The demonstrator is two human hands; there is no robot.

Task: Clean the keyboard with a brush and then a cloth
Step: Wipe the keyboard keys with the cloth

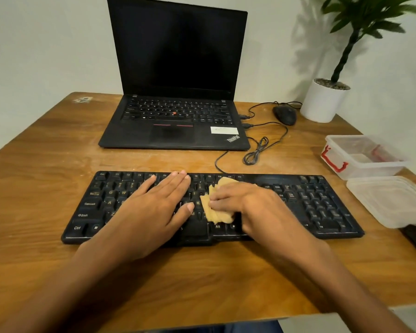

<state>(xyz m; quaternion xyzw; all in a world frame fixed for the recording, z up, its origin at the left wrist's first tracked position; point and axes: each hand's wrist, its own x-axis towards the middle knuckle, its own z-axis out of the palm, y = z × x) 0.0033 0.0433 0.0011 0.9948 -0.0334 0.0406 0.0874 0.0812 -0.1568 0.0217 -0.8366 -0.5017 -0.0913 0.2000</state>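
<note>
A black wired keyboard (322, 203) lies across the wooden table (46, 152) in front of me. My left hand (159, 200) rests flat on the left-middle keys with its fingers straight. My right hand (247, 205) presses a folded tan cloth (220, 212) onto the keys near the middle, fingers curled over it and pointing left. Part of the cloth sticks out above and below the fingers. No brush is in view.
An open black laptop (175, 92) stands behind the keyboard. At the back right are a black mouse (285, 114), coiled cable (257, 152) and a potted plant (324, 99). A clear plastic box (363, 155) and its lid (392, 200) sit at the right edge.
</note>
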